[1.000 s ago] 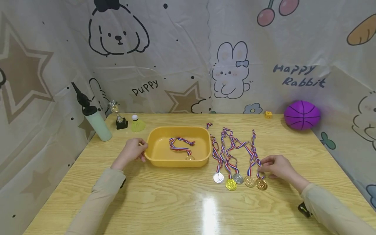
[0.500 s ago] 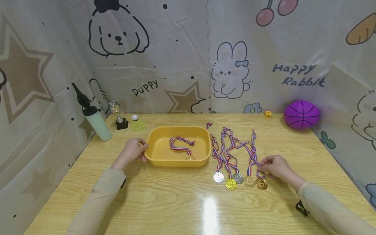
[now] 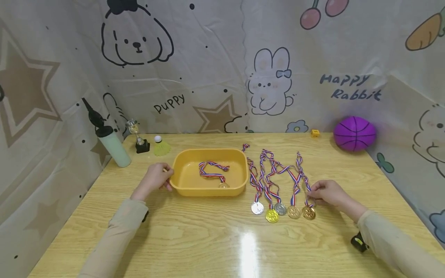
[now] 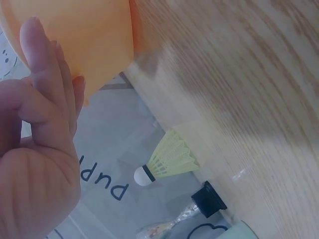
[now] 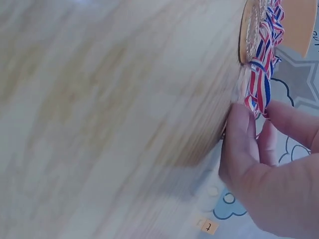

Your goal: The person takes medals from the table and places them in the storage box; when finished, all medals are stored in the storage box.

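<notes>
Right hand [image 3: 328,193] is down on the wooden table [image 3: 208,239], thumb and fingers [image 5: 241,129] closed in a pinch on the striped ribbon [image 3: 306,187] of the gold medal [image 3: 308,212] at the end of the row, and that medal lies flat just in front of the fingertips, toward the person. Beside it, away from the pinching fingers, four more medals [image 3: 274,211] sit in a line, their ribbons trailing off toward the backdrop. Over on the other side, the left hand [image 3: 156,178] is at the yellow tray [image 3: 180,170], fingers lightly bent with their tips against the tray's outer wall, thumb at the rim; whether it truly grips is hard to tell. Inside the tray, beyond those fingertips, one medal with its ribbon [image 3: 213,173] lies coiled. Past the left fingers stand a shuttlecock [image 3: 160,146], a small trophy [image 3: 138,136] and a bottle [image 3: 112,144]; well beyond the right fingers rests a purple ball [image 3: 354,133].
</notes>
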Tool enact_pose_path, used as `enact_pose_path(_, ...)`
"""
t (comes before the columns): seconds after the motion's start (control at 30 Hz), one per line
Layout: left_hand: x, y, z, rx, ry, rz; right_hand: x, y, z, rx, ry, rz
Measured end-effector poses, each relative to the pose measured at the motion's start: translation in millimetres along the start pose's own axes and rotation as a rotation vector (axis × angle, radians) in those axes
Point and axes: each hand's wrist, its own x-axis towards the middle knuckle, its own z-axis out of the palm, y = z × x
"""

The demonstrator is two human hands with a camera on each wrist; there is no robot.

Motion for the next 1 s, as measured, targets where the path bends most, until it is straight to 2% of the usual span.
enact_pose_path(0.27, -3.4, 2.3, -0.8, -0.009, -0.008, 0.021, 0.7, 0.8, -1.6, 0.081, -0.02, -0.03)
enact_pose_path(0.5, -0.4, -0.1, 0.4, -0.005, 0.012, -0.002, 0.6, 2.4, -2.0, 0.135, -0.019, -0.032)
enact_pose_path(0.63, 0.6, -0.6, 0.4, -0.005, 0.012, 0.0, -1.4, 2.2, -2.3, 0.211, -0.038, -0.029)
enact_pose_path(0.83, -0.3, -0.7, 0.6, -0.016, 0.015, 0.002, -2.2, 3.8, -2.0, 0.369, -0.075, 0.002)
enact_pose_path(1.0, 0.3, -1.4, 1.9, -0.014, 0.019, 0.01, -1.7, 8.1, -1.3, 0.42, -0.093, 0.05)
